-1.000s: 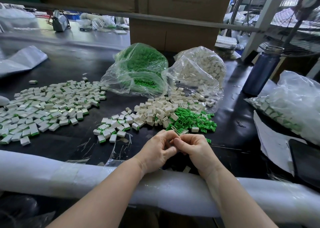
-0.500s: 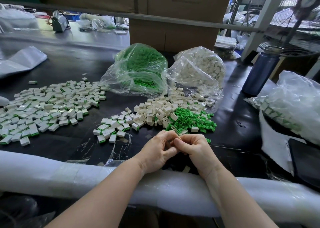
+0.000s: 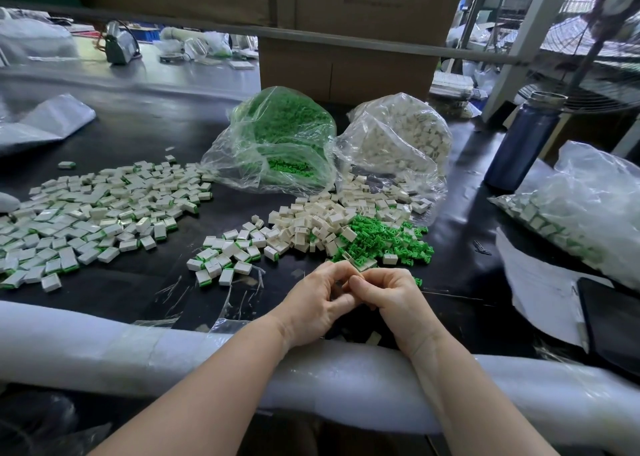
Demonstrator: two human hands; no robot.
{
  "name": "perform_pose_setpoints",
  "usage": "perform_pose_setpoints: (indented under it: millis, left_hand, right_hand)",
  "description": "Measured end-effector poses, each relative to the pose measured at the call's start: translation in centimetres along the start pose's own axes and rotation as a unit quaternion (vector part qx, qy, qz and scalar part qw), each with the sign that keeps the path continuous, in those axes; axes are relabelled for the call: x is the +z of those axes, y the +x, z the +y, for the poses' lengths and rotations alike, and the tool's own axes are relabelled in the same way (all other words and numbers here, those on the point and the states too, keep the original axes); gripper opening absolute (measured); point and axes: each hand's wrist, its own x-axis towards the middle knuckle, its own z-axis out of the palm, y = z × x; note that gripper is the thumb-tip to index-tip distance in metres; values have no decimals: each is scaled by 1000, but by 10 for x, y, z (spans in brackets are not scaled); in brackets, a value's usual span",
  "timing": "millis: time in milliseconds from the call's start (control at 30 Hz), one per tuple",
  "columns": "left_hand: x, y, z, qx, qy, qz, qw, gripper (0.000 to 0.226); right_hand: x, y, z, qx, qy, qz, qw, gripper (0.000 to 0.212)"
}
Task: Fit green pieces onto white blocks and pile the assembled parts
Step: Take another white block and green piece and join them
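Observation:
My left hand [image 3: 320,303] and my right hand [image 3: 389,299] meet fingertip to fingertip just above the black table, fingers curled round a small part that is almost wholly hidden between them. Right behind the hands lies a heap of loose green pieces [image 3: 381,242]. A heap of plain white blocks [image 3: 318,220] spreads to its left. A small cluster of assembled white-and-green parts [image 3: 221,261] lies front left of that. A wide spread of assembled parts [image 3: 86,220] covers the table's left side.
A clear bag of green pieces [image 3: 277,144] and a bag of white blocks [image 3: 398,137] stand behind the heaps. A dark blue bottle [image 3: 523,144] stands at right, beside another bag of parts [image 3: 581,206]. White foam padding [image 3: 138,344] lines the near edge.

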Motion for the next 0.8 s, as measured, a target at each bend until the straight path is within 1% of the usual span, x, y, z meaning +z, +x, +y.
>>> perform_pose_setpoints:
  millis: [200,300,400,467,500,667,800]
  left_hand:
    - [-1,0,2,1,-13,12,1000,13]
    - [-2,0,2,1,-14,49,999,10]
    - [-3,1,1,-10,-13,88,996,12]
    - [-3,1,1,-12,-7,99,995,8]
    - [-3,1,0,-15,2,100,995,6]
    - [-3,2,0,-24,27,96,995,4]
    - [-2,2,-3,-29,47,91,994,10]
  right_hand:
    - [2,0,0,-18,0,1,1000,17]
    - [5,1,0,-47,-36,7,998,20]
    - [4,2,1,-50,-13,32,998,19]
    - [3,2,1,-54,-11,52,997,13]
    - [2,2,2,-58,-17,60,996,9]
    - [1,1,1,-75,-48,64,994,15]
    - [0,1,1,-76,-98,78,989,12]
